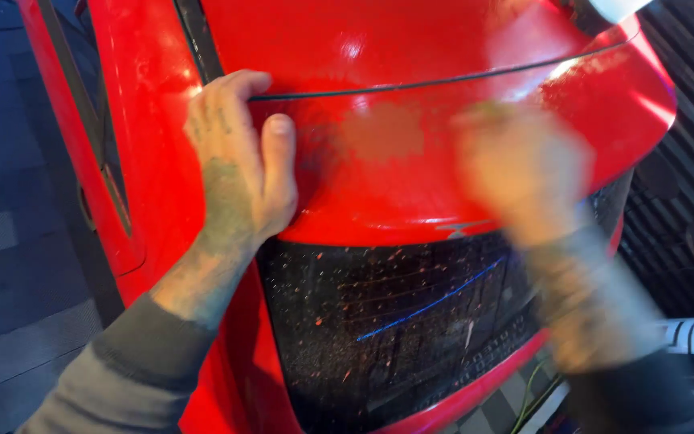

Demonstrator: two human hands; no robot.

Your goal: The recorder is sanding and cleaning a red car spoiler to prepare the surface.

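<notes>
1. The left hand [238, 165], fingers spread, presses flat on a red car panel [411, 185] above the dark window [395, 321].
2. At three o'clock, the right hand [524, 173] is blurred against the panel; its grip cannot be told.

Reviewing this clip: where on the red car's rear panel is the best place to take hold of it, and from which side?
Judging by its shape, the red rear panel is best gripped at the dark seam along its top edge, coming from the left end. The left hand already lies there, fingertips at the gap and thumb flat on the paint. Elsewhere the panel is smooth and bulging, with no lip. The right hand is blurred.
</notes>
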